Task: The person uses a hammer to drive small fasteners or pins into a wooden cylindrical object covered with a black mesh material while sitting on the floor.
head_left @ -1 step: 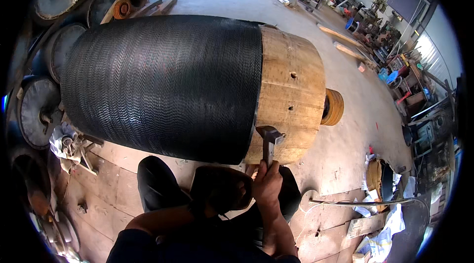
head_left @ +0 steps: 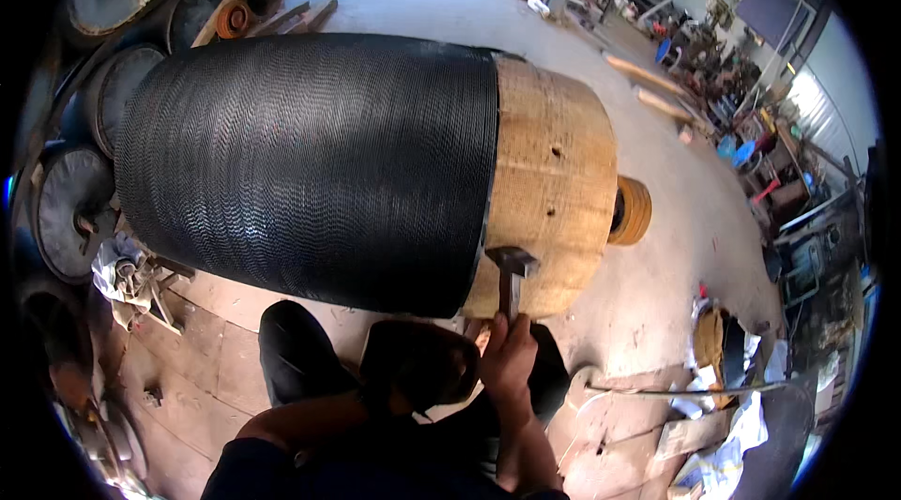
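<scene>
Right hand: the right hand (head_left: 508,356) is wrapped around the handle of a hammer (head_left: 511,273), just below the big drum (head_left: 366,172).
Hammer: held upright, its dark head against the lower edge of the drum, right where the black ribbed wrap (head_left: 300,162) ends and the bare wooden end (head_left: 554,186) begins.
Left hand: a dark glove-like shape (head_left: 422,364) sits left of the right hand, near the drum's underside; whether it grips anything cannot be told.
Drum: lies on its side on the floor (head_left: 676,284), a yellow hub (head_left: 631,210) sticking out of the wooden end.
Change: nothing has moved since the earlier picture; hammer and hands sit in the same spot.
Around: round discs (head_left: 70,209) stacked at the left, rags (head_left: 117,265) beside them, a bent metal rod (head_left: 676,390) and scraps on the floor at the right.
In the way: the drum's bulk hides the floor behind it; the person's knees (head_left: 291,350) crowd the space under it.
</scene>
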Available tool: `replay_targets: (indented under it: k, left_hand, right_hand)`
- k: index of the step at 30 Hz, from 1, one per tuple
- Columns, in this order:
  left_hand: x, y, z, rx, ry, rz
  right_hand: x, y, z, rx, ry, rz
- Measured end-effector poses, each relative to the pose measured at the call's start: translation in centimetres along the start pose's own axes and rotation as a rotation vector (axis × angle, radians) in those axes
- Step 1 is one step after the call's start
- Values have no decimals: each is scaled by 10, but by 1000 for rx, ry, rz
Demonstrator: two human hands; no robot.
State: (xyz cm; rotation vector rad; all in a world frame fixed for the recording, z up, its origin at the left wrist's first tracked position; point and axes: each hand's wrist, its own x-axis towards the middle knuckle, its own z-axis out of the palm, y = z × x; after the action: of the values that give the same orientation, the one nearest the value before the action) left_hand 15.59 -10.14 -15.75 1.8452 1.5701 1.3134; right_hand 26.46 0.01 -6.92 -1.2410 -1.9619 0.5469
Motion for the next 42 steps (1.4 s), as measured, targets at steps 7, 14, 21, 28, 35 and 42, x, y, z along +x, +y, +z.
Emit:
replay_targets:
  k: [7,14,21,28,35,42]
  left_hand:
    - [14,6,-9,586,-36,322]
    - [20,22,-23,431,-59,133]
    - [56,44,-69,38,-75,17]
    - [113,-22,-112,568,404,511]
    - [170,-16,-161,751,567,569]
    - [179,-19,-162,793,663,584]
  right_hand:
    - [-4,5,-1,4,73,-147]
    - [-20,-17,-13,343,222,-71]
    - [12,-23,-15,22,-4,31]
    - [-1,-11,-4,16,186,-109]
    - [-18,-27,-20,300,211,-45]
    - [6,-5,-2,10,50,6]
